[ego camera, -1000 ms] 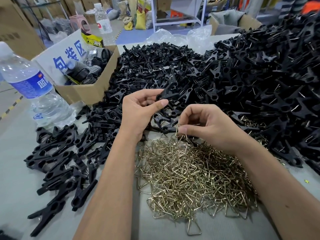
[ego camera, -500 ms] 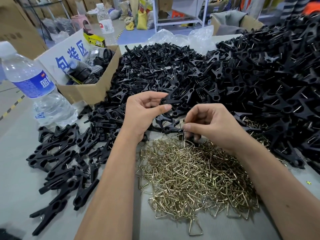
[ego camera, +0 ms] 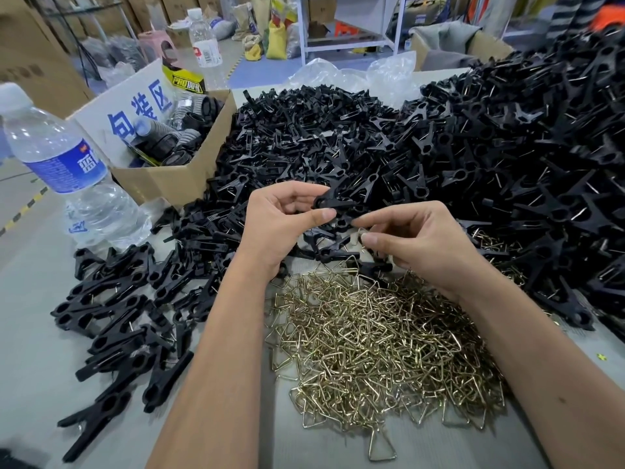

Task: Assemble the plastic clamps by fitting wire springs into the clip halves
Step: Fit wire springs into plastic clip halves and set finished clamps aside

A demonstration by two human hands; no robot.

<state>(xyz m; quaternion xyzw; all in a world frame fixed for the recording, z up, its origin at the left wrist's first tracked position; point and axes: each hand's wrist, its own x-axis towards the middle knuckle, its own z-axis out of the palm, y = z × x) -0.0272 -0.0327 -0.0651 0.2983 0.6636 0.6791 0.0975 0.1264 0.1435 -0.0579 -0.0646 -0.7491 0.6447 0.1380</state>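
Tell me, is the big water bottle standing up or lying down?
Standing up, though it looks slanted. The water bottle rests on its base on the table, white cap on top, left of the cardboard box.

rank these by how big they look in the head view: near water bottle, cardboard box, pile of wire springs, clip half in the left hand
1. pile of wire springs
2. cardboard box and near water bottle: look alike, and the bottle's nearness leaves that unsure
3. clip half, pinched in the left hand

Water bottle (ego camera: pixel 64 170) at left; cardboard box (ego camera: pixel 176 177) just beside; second bottle (ego camera: pixel 204 38), clear plastic bag (ego camera: pixel 355 76) behind.
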